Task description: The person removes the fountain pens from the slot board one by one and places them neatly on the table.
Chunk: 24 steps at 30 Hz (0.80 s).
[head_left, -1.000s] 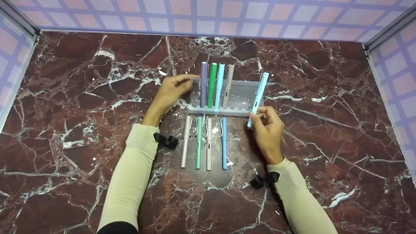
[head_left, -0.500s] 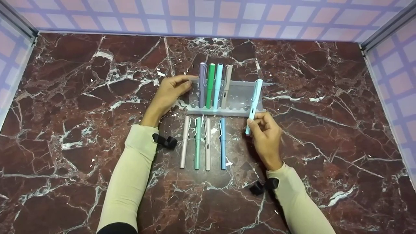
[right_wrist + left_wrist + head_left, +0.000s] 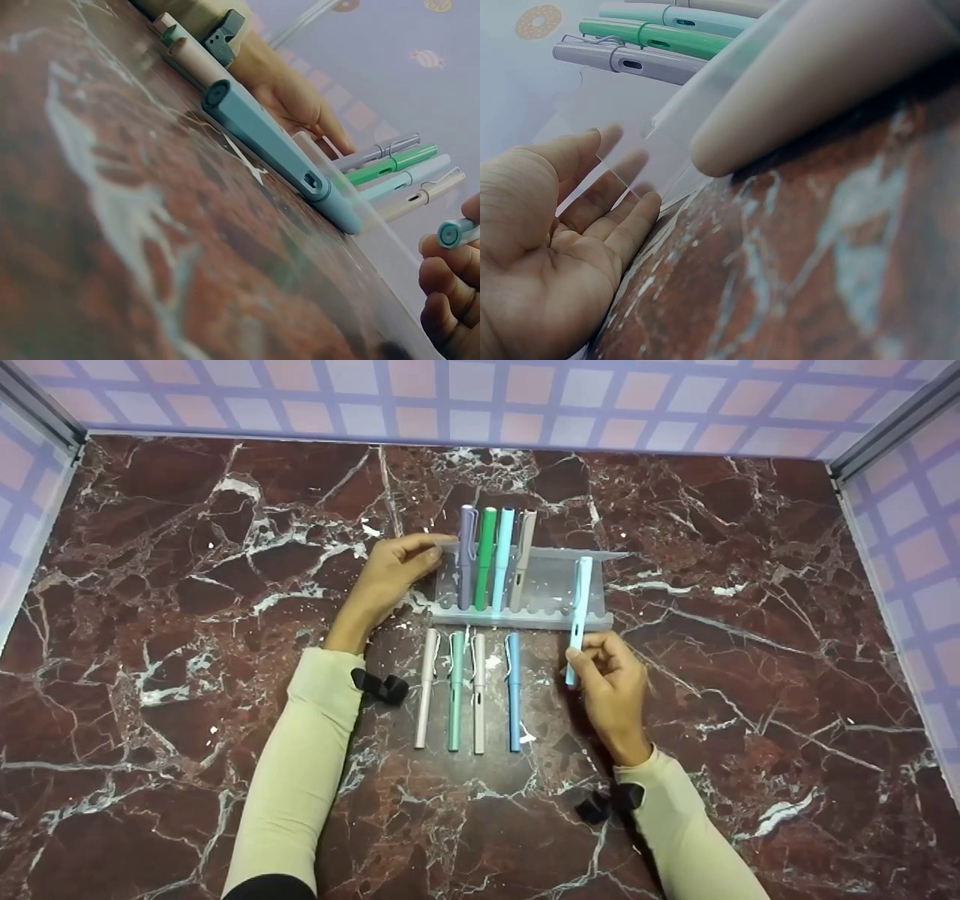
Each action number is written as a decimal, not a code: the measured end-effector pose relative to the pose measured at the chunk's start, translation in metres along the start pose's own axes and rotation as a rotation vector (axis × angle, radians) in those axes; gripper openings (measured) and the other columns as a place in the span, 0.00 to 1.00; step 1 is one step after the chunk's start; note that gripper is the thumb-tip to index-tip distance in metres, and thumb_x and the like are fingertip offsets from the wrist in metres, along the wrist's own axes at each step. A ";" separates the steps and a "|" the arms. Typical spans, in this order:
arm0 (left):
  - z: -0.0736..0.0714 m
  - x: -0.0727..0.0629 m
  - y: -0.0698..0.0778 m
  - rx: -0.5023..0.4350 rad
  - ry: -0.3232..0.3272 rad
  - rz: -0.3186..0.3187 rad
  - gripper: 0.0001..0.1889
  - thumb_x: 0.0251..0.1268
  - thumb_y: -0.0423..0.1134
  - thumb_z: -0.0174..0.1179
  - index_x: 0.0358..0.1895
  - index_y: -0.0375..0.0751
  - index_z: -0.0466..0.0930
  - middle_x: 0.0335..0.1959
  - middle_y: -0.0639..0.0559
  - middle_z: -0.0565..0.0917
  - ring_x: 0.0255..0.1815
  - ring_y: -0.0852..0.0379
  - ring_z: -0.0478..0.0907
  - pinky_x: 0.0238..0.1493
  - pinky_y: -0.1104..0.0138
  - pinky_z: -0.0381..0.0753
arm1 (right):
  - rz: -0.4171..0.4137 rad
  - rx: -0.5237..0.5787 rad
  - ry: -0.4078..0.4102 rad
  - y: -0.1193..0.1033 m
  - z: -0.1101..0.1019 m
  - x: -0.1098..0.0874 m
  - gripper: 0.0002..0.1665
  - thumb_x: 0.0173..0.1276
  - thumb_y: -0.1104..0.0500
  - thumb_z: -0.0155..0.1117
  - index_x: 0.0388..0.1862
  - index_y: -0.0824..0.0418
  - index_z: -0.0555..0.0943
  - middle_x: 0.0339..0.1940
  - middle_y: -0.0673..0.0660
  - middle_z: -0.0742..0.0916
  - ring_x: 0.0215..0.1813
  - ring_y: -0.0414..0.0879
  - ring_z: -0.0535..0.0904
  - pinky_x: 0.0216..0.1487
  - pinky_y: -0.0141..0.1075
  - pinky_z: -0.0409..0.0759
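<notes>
My left hand [image 3: 386,581] pinches the left edge of a clear plastic pen stand [image 3: 556,581]; in the left wrist view the fingers show through the panel behind the thumb. Leaning side by side in the stand's left half are a purple pen [image 3: 466,559], a green pen [image 3: 486,559], a light blue pen [image 3: 503,561] and a taupe pen [image 3: 523,559]. My right hand [image 3: 616,690] pinches a pale blue pen [image 3: 580,604] near its lower end, cap upward. That pen overlaps the stand's right end in the head view.
In front of the stand lie a pale pink pen [image 3: 427,690], a mint green pen [image 3: 456,690], a pinkish beige pen [image 3: 479,682] and a blue pen [image 3: 514,690], roughly parallel. The dark red marbled table [image 3: 750,585] meets checked walls [image 3: 600,405] at the back and sides.
My right hand has drawn the pale blue pen toward me and a little left, turning it more upright in view. My left hand keeps its place at the stand's edge.
</notes>
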<state>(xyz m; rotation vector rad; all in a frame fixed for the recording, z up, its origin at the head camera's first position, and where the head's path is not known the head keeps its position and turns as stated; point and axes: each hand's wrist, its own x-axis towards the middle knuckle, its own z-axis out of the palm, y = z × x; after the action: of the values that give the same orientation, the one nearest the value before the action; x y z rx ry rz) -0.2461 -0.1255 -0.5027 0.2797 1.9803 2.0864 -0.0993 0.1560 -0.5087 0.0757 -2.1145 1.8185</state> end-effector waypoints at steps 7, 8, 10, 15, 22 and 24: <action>0.000 0.000 0.000 0.016 0.003 -0.005 0.13 0.74 0.31 0.56 0.57 0.39 0.83 0.60 0.44 0.83 0.62 0.48 0.78 0.69 0.63 0.76 | 0.003 -0.039 -0.002 -0.002 -0.001 -0.006 0.02 0.63 0.75 0.64 0.33 0.73 0.79 0.18 0.56 0.83 0.17 0.37 0.73 0.16 0.25 0.72; 0.000 0.000 0.000 0.012 0.002 -0.006 0.13 0.74 0.31 0.56 0.57 0.38 0.83 0.60 0.43 0.83 0.62 0.48 0.78 0.69 0.63 0.76 | 0.000 -0.051 -0.002 -0.002 -0.001 -0.008 0.03 0.62 0.75 0.64 0.33 0.72 0.79 0.17 0.57 0.82 0.17 0.37 0.73 0.15 0.25 0.71; 0.000 0.000 0.001 0.007 0.001 -0.010 0.13 0.74 0.31 0.56 0.57 0.38 0.83 0.61 0.43 0.82 0.63 0.48 0.77 0.70 0.63 0.75 | -0.006 -0.072 -0.006 -0.002 -0.001 -0.010 0.03 0.62 0.74 0.65 0.32 0.72 0.79 0.17 0.59 0.82 0.17 0.36 0.72 0.15 0.25 0.71; 0.000 0.000 0.001 0.008 -0.003 -0.016 0.14 0.74 0.31 0.54 0.57 0.37 0.82 0.61 0.42 0.82 0.65 0.48 0.76 0.71 0.64 0.73 | -0.008 -0.110 -0.023 -0.003 -0.003 -0.016 0.03 0.62 0.74 0.65 0.31 0.70 0.80 0.16 0.60 0.82 0.16 0.35 0.71 0.14 0.25 0.68; 0.000 0.000 0.001 0.013 -0.004 -0.021 0.14 0.74 0.31 0.54 0.57 0.38 0.82 0.61 0.43 0.82 0.65 0.47 0.76 0.71 0.64 0.73 | 0.021 -0.132 -0.049 -0.006 -0.006 -0.028 0.02 0.61 0.73 0.64 0.30 0.70 0.80 0.14 0.59 0.81 0.15 0.34 0.70 0.13 0.25 0.66; -0.001 0.000 0.001 0.014 0.000 -0.023 0.14 0.75 0.31 0.54 0.57 0.38 0.82 0.61 0.43 0.82 0.64 0.47 0.76 0.70 0.64 0.74 | 0.019 -0.152 -0.051 -0.007 -0.007 -0.032 0.02 0.60 0.73 0.64 0.29 0.69 0.80 0.14 0.57 0.80 0.15 0.34 0.69 0.13 0.25 0.65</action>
<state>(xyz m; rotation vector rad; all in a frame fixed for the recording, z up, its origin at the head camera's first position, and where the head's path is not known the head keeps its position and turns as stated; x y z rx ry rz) -0.2465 -0.1262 -0.5020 0.2578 1.9898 2.0591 -0.0657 0.1557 -0.5109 0.0648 -2.2884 1.6769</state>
